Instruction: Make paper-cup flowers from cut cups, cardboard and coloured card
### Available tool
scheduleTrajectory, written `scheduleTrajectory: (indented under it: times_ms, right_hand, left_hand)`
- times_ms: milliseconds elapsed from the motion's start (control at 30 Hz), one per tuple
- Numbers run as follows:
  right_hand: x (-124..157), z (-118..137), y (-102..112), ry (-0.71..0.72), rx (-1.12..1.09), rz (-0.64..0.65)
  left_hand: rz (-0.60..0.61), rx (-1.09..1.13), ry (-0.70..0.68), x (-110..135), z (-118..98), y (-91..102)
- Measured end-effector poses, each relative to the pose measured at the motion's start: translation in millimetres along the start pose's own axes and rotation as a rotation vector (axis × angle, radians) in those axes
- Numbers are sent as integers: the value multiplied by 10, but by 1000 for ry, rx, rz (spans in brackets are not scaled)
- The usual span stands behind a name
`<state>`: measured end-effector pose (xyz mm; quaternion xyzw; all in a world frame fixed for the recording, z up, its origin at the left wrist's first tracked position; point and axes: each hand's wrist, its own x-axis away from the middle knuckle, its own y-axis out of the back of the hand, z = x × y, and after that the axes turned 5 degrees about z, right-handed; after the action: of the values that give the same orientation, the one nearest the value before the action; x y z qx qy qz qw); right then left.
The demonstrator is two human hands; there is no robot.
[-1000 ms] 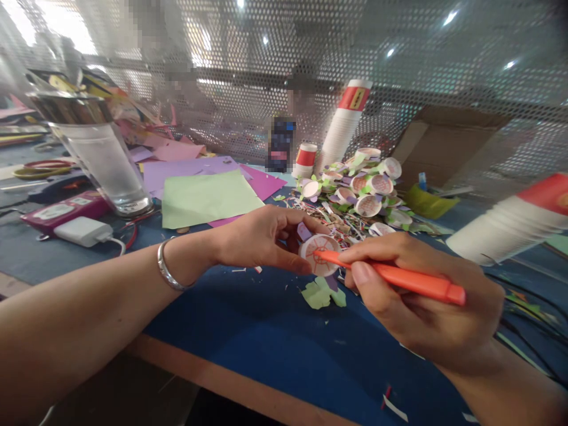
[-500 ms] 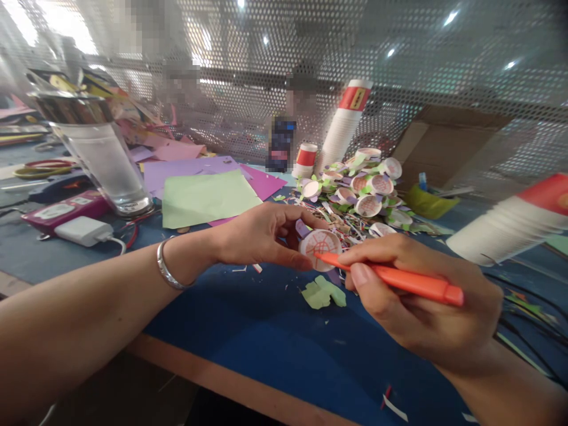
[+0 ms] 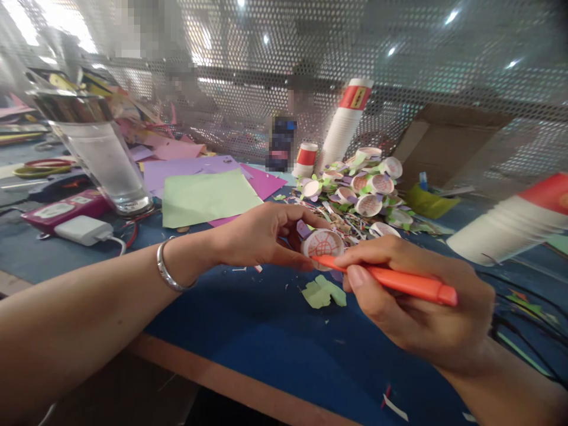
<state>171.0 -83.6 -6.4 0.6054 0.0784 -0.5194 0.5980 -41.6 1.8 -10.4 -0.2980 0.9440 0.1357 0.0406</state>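
Note:
My left hand (image 3: 270, 236) pinches the rim of a small white paper cup bottom (image 3: 326, 241), held a little above the blue table. Orange-red lines form a grid pattern on its round face, and a purple paper piece (image 3: 303, 229) sticks out at its upper left. In my right hand (image 3: 421, 296) is an orange marker (image 3: 403, 283), gripped like a pen. Its tip meets the lower left of the cup bottom's face. A torn green paper scrap (image 3: 323, 291) lies on the table just below both hands.
Behind my hands is a heap of cut cup bottoms (image 3: 368, 204) with green and purple paper. Paper cup stacks (image 3: 341, 130) stand at the back, another leans right (image 3: 506, 228). Coloured sheets (image 3: 208, 198), a water glass (image 3: 110, 165) and a purple power strip (image 3: 66, 210) lie left.
The marker tip has shifted slightly left and down across the cup bottom, my right hand moving with it. The cup bottom has turned a little, and more red lines show.

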Motion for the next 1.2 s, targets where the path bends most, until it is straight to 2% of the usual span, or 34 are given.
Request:
scheduleTrajectory:
  times_ms: [300, 867, 1200]
  right_hand:
    - [-13, -8, 7, 8, 3, -14]
    - [-29, -16, 30, 5, 39, -31]
    - [-22, -25, 39, 16, 45, -11]
  left_hand:
    - [-60, 9, -16, 1, -18, -2]
    - [-75, -59, -52, 12, -17, 7]
    - [-101, 59, -28, 12, -31, -13]
